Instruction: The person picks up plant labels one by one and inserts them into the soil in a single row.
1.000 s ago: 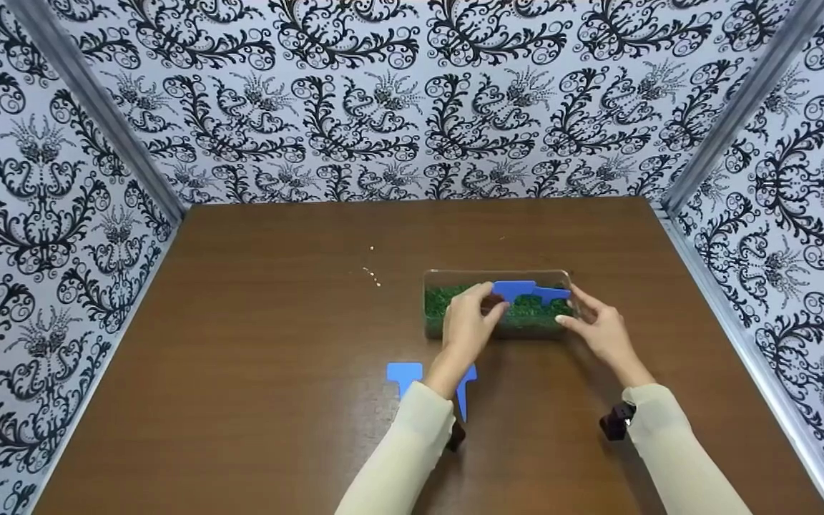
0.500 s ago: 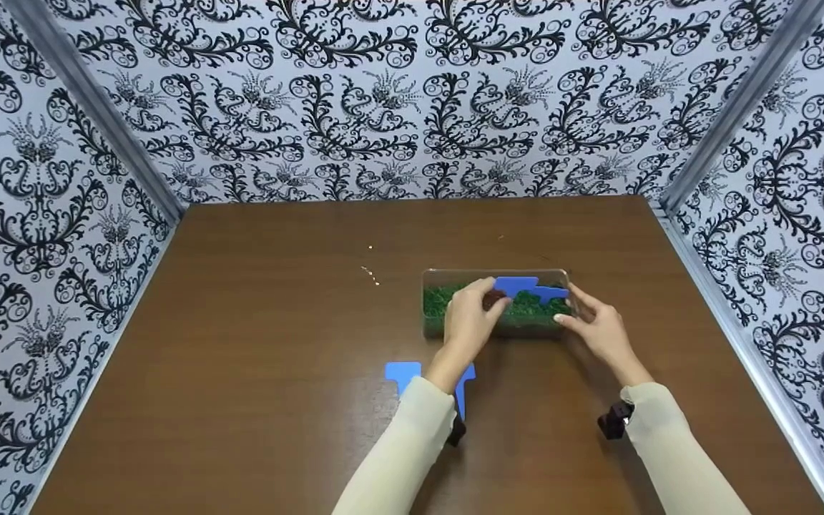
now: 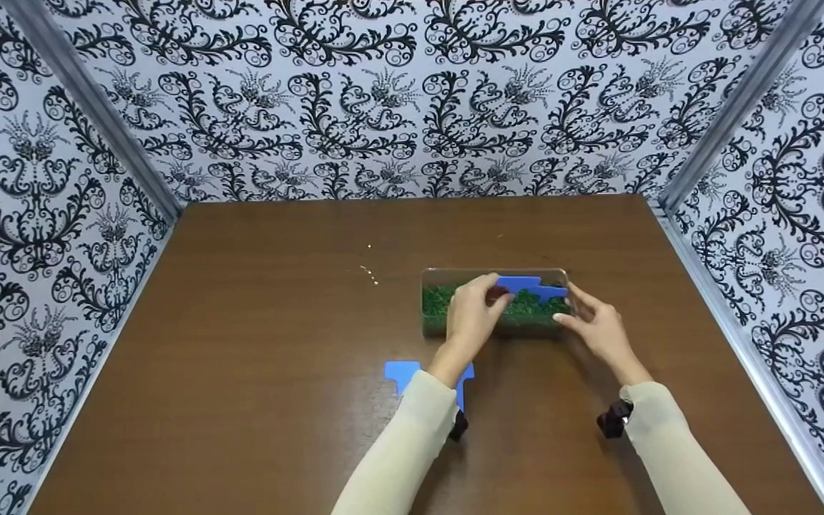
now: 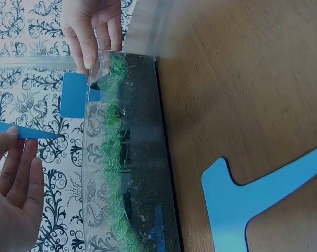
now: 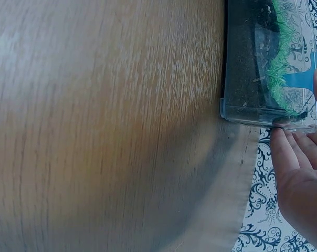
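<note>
Here, left grip [image 3: 471, 315] pinches one blue tag [image 3: 519, 282] above one box [image 3: 435, 326], right grip [image 3: 601, 330] its end (one planted tag [image 4: 73, 95] inside, two tags [image 3: 402, 371] in front).

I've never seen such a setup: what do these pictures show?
No machine, just a person's left hand and right hand. The wide picture comes from a camera on the head, the two close ones from cameras on the wrists. On the brown table stands a clear box holding grass-like greenery. The left hand pinches a blue tag above it; the right hand holds the box's right end. A second tag stands in the box, and a third tag and fourth tag lie on the table.
</note>
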The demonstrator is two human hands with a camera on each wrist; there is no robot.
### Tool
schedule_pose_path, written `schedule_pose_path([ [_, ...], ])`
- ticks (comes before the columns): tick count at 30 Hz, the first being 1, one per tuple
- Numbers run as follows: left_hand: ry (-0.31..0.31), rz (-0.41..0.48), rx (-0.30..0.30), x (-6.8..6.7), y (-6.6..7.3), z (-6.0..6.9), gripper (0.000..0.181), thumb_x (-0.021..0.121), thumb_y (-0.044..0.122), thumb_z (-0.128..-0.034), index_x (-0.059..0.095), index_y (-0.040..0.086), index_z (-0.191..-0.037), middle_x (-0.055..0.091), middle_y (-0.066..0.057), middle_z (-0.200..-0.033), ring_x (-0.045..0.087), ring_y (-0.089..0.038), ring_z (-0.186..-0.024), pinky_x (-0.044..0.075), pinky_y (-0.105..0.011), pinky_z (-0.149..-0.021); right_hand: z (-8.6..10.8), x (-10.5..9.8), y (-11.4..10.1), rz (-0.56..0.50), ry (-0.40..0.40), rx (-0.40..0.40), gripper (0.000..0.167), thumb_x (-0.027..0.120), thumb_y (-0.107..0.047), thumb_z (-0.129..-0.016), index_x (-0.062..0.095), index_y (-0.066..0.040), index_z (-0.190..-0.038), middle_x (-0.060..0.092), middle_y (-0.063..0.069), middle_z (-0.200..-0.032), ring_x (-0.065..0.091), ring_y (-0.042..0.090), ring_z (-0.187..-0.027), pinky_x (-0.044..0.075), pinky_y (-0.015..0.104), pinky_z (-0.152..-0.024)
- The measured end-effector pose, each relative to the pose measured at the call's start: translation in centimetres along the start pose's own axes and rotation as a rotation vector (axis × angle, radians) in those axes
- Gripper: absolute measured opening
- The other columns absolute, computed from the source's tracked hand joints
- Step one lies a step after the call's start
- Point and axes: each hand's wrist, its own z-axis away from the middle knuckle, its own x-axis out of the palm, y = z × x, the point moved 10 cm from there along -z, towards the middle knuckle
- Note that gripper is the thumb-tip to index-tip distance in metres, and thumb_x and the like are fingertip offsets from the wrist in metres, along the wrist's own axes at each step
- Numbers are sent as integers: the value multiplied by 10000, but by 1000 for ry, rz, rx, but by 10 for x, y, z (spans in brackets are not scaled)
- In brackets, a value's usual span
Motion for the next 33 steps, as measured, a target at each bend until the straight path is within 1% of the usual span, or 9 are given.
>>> schedule_pose_path([
  [4, -5, 1, 6, 3, 0, -1, 105, 730, 262, -908, 696, 164, -894, 751, 25, -907, 719, -116, -800, 552, -201, -691, -1, 1, 1, -8, 3, 1, 679, 729, -178, -914, 413, -42, -1499, 491, 240, -1449, 510, 354, -1341, 436, 13, -875],
  [8, -4, 10, 11, 5, 0, -1, 79, 734, 257, -903, 724, 183, -927, 759, 40, -920, 720, -95, -811, 550, -187, -703, -1, 1, 0, -13, 5, 4, 677, 731, -164, -911, 415, -35, -1496, 493, 240, -1447, 511, 349, -1340, 452, 52, -912],
  [10, -3, 26, 10, 6, -1, -2, 75, 735, 250, -902, 736, 188, -946, 767, 47, -923, 723, -87, -817, 552, -185, -715, 0, 1, 0, 5, 5, 5, 676, 727, -183, -916, 415, -52, -1500, 509, 239, -1435, 520, 350, -1333, 446, 37, -899],
  [16, -13, 79, 9, 12, -3, -5, 91, 730, 233, -905, 753, 177, -973, 783, 31, -945, 747, -126, -863, 569, -207, -763, 2, -2, -2, 44, 7, -6, 678, 721, -253, -920, 418, -98, -1507, 544, 245, -1397, 538, 364, -1314, 396, -22, -840],
  [18, -22, 95, 12, 14, -3, -5, 95, 724, 222, -912, 751, 168, -985, 782, 20, -957, 747, -132, -873, 578, -227, -776, 3, -2, -3, 48, 9, -8, 679, 722, -264, -919, 420, -105, -1506, 548, 244, -1392, 541, 364, -1311, 414, 3, -866],
  [23, -30, 98, 15, 18, -5, -6, 93, 709, 210, -926, 749, 163, -996, 777, 24, -968, 737, -105, -880, 580, -232, -784, 3, -3, -2, 82, 23, 1, 673, 724, -290, -917, 433, -129, -1502, 582, 224, -1368, 565, 350, -1293, 471, 142, -956],
  [25, -32, 84, 14, 19, -6, -6, 87, 708, 210, -929, 751, 168, -993, 775, 33, -971, 734, -94, -884, 572, -212, -782, 3, -3, -2, 85, 27, 4, 671, 726, -289, -915, 437, -130, -1500, 588, 220, -1365, 569, 348, -1289, 470, 124, -938],
  [29, -33, 53, 17, 22, -7, -7, 85, 709, 212, -930, 754, 171, -989, 771, 41, -980, 731, -95, -895, 566, -203, -787, 2, -2, -1, 67, 25, 1, 674, 725, -278, -917, 432, -107, -1500, 574, 232, -1375, 559, 359, -1295, 411, 8, -852],
  [33, -36, 35, 12, 24, -10, -7, 89, 706, 217, -931, 750, 163, -986, 764, 29, -979, 726, -109, -897, 561, -198, -786, 3, -2, -2, 53, 18, -7, 681, 723, -279, -919, 425, -90, -1501, 563, 244, -1380, 552, 371, -1301, 385, -19, -823],
])
